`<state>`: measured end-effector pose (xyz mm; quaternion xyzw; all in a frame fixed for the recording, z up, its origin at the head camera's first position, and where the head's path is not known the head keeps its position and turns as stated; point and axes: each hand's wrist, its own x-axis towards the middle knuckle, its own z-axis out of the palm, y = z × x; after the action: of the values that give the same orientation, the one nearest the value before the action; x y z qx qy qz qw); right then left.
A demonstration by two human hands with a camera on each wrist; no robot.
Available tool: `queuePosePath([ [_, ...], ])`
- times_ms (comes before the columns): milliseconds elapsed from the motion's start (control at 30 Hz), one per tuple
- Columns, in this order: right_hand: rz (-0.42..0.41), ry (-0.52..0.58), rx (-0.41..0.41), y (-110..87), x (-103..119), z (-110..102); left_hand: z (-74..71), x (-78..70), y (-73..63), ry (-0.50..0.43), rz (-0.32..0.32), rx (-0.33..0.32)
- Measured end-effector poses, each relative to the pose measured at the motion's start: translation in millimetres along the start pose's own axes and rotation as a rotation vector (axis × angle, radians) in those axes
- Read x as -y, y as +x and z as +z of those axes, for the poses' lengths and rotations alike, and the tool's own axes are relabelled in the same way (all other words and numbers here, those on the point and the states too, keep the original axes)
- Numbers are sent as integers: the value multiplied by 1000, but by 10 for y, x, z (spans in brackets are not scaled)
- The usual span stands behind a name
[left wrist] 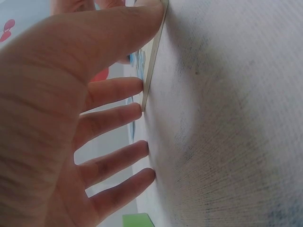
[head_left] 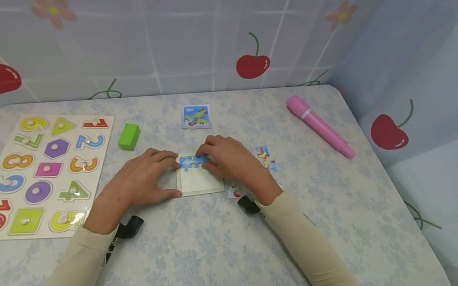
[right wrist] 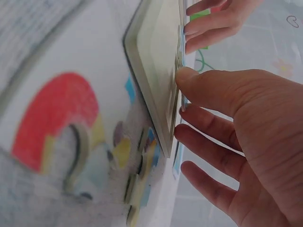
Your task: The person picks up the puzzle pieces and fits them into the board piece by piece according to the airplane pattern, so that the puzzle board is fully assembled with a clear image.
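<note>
A small pale puzzle tray (head_left: pixel 201 184) lies on the table between both hands. Blue jigsaw pieces (head_left: pixel 187 162) lie joined along its far edge. My left hand (head_left: pixel 143 176) is at the tray's left side, with thumb and fingertips against the rim and fingers fairly straight in the left wrist view. Over the tray's far right part, my right hand (head_left: pixel 232 159) pinches a blue puzzle piece (head_left: pixel 201 159) between thumb and index finger. The right wrist view shows that thumb on the inner side, the other fingers spread beyond the tray's edge.
Loose puzzle pieces (head_left: pixel 264 153) lie right of the tray, some partly hidden under the right forearm. Behind it is an airplane picture card (head_left: pixel 196 117). A green block (head_left: pixel 129 136) and a number-and-shape board (head_left: pixel 45 168) sit left; a pink toy microphone (head_left: pixel 320 127) lies right.
</note>
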<state>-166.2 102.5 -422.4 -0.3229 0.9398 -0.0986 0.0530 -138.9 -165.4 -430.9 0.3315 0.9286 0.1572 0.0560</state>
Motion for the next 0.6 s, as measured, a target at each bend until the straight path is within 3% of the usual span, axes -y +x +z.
queuePosePath([
  [600,-1,-21,-6,13,58,49,11,-11,5,16,-13,10],
])
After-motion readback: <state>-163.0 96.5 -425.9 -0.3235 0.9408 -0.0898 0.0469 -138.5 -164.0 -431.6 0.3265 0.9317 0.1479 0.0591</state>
